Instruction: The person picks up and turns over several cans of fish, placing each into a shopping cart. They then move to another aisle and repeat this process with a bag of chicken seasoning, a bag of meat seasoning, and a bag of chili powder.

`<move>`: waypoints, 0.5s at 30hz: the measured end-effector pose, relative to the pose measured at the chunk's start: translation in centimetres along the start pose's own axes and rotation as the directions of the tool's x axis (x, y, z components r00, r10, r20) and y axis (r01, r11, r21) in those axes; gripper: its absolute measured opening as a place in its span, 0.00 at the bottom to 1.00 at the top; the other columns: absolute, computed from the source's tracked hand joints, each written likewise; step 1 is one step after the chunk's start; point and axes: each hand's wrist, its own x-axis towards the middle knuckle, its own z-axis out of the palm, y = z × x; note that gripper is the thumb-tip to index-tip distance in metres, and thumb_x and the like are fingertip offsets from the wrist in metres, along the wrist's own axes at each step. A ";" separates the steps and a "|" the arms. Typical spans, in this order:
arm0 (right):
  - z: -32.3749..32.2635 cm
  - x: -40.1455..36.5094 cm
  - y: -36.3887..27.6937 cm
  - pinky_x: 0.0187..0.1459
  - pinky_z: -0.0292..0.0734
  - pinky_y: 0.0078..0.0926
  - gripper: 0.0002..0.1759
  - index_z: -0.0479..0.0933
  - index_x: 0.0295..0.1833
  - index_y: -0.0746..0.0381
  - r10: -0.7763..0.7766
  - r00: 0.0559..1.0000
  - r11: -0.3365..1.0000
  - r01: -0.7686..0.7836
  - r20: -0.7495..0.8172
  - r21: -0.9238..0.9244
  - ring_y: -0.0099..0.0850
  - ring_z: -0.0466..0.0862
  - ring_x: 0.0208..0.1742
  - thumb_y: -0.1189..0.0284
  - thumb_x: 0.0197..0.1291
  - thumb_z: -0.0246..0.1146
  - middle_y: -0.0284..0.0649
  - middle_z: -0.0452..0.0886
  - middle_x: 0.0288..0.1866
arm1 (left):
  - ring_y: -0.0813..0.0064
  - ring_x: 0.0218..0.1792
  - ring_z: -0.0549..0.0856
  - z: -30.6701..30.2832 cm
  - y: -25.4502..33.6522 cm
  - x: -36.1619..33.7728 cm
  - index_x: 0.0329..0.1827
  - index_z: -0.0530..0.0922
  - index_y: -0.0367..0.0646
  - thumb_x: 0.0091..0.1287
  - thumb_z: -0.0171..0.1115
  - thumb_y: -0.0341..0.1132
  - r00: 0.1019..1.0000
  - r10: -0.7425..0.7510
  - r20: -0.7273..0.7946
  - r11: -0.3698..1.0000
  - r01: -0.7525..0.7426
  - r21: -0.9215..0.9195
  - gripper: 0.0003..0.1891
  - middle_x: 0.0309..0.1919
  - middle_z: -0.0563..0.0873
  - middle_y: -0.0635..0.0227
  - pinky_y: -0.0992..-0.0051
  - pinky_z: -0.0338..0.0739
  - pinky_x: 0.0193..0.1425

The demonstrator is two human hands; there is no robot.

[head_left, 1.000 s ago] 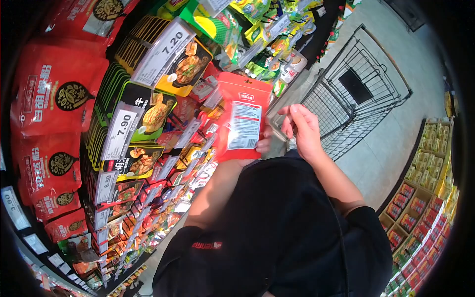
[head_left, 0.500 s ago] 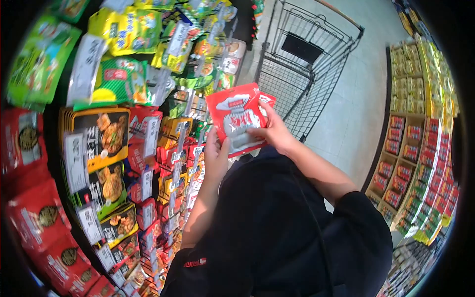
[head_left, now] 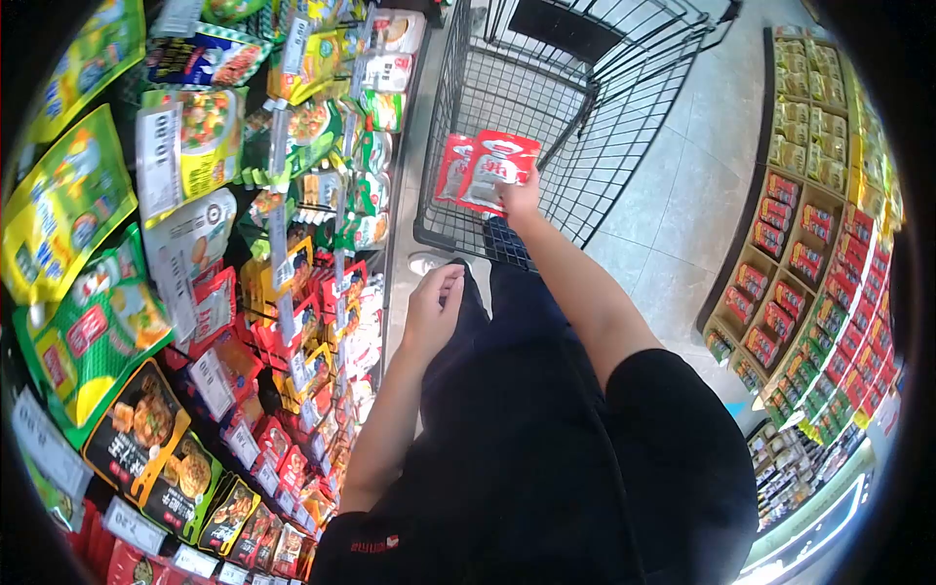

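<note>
My right hand [head_left: 521, 200] grips a red and silver packet [head_left: 499, 168] by its lower right edge, above the wire basket of a shopping cart [head_left: 624, 156]. Partly behind that packet, on its left, is another red packet [head_left: 451, 171]; whether my hand holds it too is hard to tell. My left hand [head_left: 435, 304] is near my body with its fingers curled in, and nothing shows in it.
On the left, a shelf rack [head_left: 278, 234] holds hanging food packets with price tags [head_left: 211, 382]. At the right stands a display [head_left: 801, 219] of boxed goods. Grey floor tiles [head_left: 673, 195] lie between cart and display.
My right hand has moved forward over the cart with the red packet. My left hand has let go of it and dropped back. The cart now appears nearer.
</note>
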 end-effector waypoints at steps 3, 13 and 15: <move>1.8 4.4 5.5 0.56 0.81 0.34 0.50 0.57 0.78 0.54 0.009 0.996 0.991 0.002 0.090 -0.130 0.33 0.81 0.60 0.91 0.49 0.66 0.42 0.77 0.65 | 0.71 0.47 0.89 1.6 -0.8 -0.1 0.57 0.79 0.35 0.75 0.57 0.31 0.990 -0.132 -0.056 0.991 0.131 -0.027 0.12 0.48 0.88 0.58 0.73 0.81 0.53; 2.4 8.6 7.5 0.61 0.78 0.41 0.48 0.61 0.75 0.64 0.159 0.973 0.395 0.093 0.167 -0.914 0.53 0.82 0.61 0.57 0.52 0.74 0.60 0.78 0.63 | 0.68 0.44 0.88 2.6 -2.8 -1.8 0.55 0.79 0.33 0.74 0.58 0.30 0.980 -0.169 -0.103 0.983 0.161 -0.084 0.12 0.45 0.87 0.55 0.71 0.82 0.50; 0.9 8.5 7.2 0.62 0.77 0.43 0.42 0.69 0.71 0.62 0.169 0.898 0.284 0.351 0.407 -0.892 0.52 0.82 0.61 0.47 0.57 0.67 0.58 0.78 0.64 | 0.67 0.44 0.88 2.0 -2.3 -2.2 0.55 0.79 0.34 0.74 0.58 0.30 0.974 -0.174 -0.148 0.983 0.162 -0.092 0.11 0.45 0.87 0.55 0.71 0.82 0.50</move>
